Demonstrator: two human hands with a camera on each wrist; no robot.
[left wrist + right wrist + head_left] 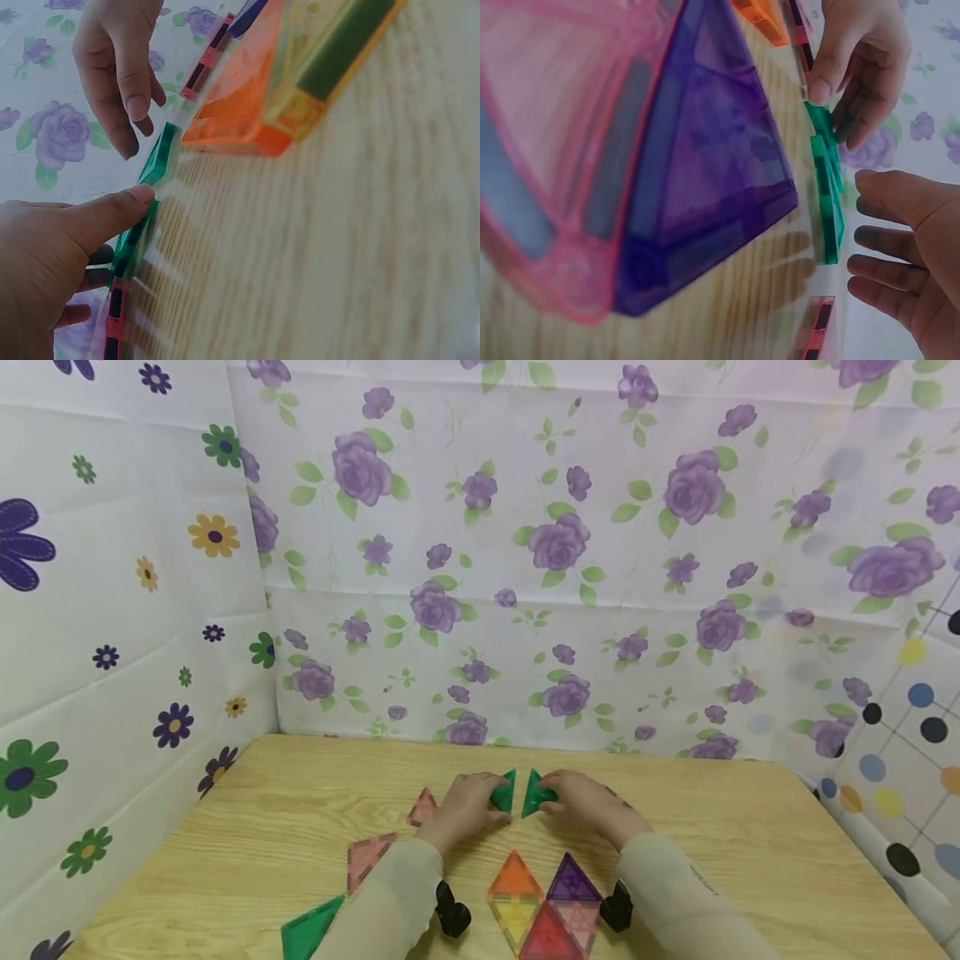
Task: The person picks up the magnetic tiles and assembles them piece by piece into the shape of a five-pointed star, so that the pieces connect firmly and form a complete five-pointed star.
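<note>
The left hand (467, 806) pinches a green triangle (506, 793) on the desk (720, 810); the right hand (583, 797), fingers loosely parted, is beside a second green triangle (532, 797). The right sleeve (682, 897) bears perhaps lettering, illegible.

Green tiles (533, 795), orange tile (514, 877), yellow tile (513, 917), purple tile (572, 882), red tile (551, 937), white backdrop (510, 560) with purple roses

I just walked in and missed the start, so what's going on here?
Someone is working at a table with coloured tiles. Their left grip pinches the left green tile; their right grip is close by the right green tile, not clearly touching it. A gap separates these two tiles. Closer in, an orange tile, yellow tile, red tile, pink tile and purple tile are grouped together.
</note>
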